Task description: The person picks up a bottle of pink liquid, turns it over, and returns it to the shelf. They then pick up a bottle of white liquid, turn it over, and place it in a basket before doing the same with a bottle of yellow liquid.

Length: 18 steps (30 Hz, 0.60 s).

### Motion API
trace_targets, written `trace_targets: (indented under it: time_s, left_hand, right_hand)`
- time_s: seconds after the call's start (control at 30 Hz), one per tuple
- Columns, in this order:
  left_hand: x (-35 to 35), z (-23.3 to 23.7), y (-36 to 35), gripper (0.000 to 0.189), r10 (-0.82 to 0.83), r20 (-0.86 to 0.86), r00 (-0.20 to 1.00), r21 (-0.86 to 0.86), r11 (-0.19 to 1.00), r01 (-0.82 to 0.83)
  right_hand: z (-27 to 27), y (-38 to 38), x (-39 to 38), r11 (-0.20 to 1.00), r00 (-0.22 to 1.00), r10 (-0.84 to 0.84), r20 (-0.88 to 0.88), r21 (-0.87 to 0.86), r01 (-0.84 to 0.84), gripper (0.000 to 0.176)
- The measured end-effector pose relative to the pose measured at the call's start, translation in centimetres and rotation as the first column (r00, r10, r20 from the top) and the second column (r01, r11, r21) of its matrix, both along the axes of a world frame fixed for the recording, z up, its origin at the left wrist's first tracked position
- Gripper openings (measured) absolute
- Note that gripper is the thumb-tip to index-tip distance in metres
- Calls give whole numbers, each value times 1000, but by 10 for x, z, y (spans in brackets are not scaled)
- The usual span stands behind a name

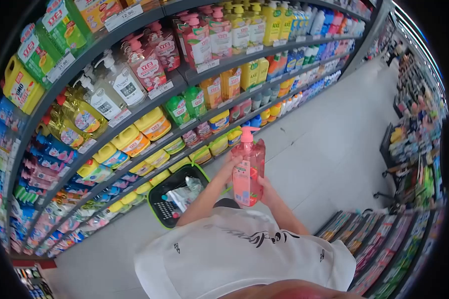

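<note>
Both my hands hold a pink, see-through pump bottle upright in front of my chest. The fingers of my left hand are closed on its left side. Low on the right side, my right hand grips it near the base; some fingers are hidden behind the bottle. A pink label covers much of the side facing me, its print too small to read. Below my left forearm, a black basket with a green rim stands on the floor with packaged goods inside.
Shelves along the left carry pump bottles, yellow jugs and green bottles, with price tags on the edges. Grey tiled floor runs along the aisle. Another stocked rack stands at lower right.
</note>
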State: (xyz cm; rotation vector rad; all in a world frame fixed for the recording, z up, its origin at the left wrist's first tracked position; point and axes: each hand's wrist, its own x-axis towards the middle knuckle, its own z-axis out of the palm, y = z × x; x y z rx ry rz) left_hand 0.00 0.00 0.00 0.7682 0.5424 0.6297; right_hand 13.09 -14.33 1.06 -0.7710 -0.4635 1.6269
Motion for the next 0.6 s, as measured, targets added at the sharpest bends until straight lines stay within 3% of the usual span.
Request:
trace_targets:
  time_s: [0.07,0.1,0.2,0.27,0.5,0.57,0.6]
  left_hand:
    - [8,-1,-7,64,39,116,992,-5,999,-39]
    - [15,2,32,64,51,118,992,-5,999,-50]
    - [28,-2,56,64,65,154,986,-22,998,-62]
    - [39,7,69,69,125,261,957,43,989,-141]
    - [36,22,114,65,230,341,911,73,960,-270]
    - [31,50,121,61,328,347,879,320,839,-440]
    - [27,58,124,61,340,343,876,316,836,-449]
  right_hand:
    - [1,-4,9,996,999,-34,40,-76,37,64]
    - [8,37,17,997,999,-23,41,-76,26,64]
    - [14,64,32,994,997,-35,64,-101,42,63]
    - [21,84,43,999,992,15,126,-45,-9,65]
    - [25,146,59,993,973,99,207,-84,-83,65]
    - [55,163,52,986,944,123,308,71,-152,67]
    - [54,171,53,984,943,136,305,66,-163,67]
